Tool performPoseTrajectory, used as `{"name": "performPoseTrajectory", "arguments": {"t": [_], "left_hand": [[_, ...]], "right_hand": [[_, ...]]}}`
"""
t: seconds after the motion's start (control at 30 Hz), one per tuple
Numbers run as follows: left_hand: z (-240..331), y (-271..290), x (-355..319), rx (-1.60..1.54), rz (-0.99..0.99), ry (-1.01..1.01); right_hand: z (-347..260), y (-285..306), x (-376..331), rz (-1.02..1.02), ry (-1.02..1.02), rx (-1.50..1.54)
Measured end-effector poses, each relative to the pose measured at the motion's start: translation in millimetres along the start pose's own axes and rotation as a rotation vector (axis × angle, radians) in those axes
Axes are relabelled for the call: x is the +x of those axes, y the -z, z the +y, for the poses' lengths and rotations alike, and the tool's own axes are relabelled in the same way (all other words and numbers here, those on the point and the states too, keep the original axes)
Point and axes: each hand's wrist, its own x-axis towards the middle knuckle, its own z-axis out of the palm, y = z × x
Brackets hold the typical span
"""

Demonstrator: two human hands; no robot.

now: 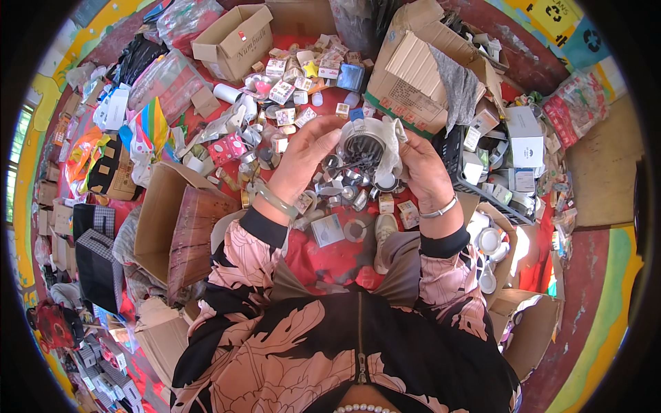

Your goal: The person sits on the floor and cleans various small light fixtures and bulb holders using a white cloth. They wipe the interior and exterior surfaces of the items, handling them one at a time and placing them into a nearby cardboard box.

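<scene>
Between my two hands is a round, white-rimmed container (362,133) with a dark, streaky inside; its exact kind is unclear. My left hand (311,146) grips its left side, thumb near the rim. At its right side, my right hand (425,168) is closed on a crumpled whitish cloth (394,153), which lies against the container's rim. The fingertips of the right hand are partly hidden by the cloth. Just below the container lies a pile of small metal and glass pieces (344,189), and a white box (328,230) sits near my knees.
Small printed boxes (282,92) are heaped ahead on a red ground sheet (303,251). Open cardboard boxes stand at far left (234,48), far right (427,82) and near left (172,227). A black crate (475,189) of packages is on the right. Bags (155,131) crowd the left.
</scene>
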Motion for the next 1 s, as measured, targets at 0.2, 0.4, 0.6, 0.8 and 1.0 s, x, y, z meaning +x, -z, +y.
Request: {"name": "performPoseTrajectory", "arguments": {"t": [0.2,0.4,0.6,0.8,1.0], "left_hand": [[-16,-3,-7,-0.17,0.075,0.04],[-13,-1,-9,0.491,0.05,-0.308],[-12,0,-8,0.841,-0.121,-0.468],[-13,-11,-11,0.735,0.062,-0.406],[-24,-12,-9,0.225,0.269,-0.389]], "right_hand": [[-4,-1,-3,-0.035,-0.009,-0.027],[2,11,-3,-0.112,0.026,-0.204],[11,11,1,-0.245,0.232,-0.596],[-4,-4,-3,-0.153,0.159,-0.628],[5,-2,0,-0.198,0.112,-0.144]]}}
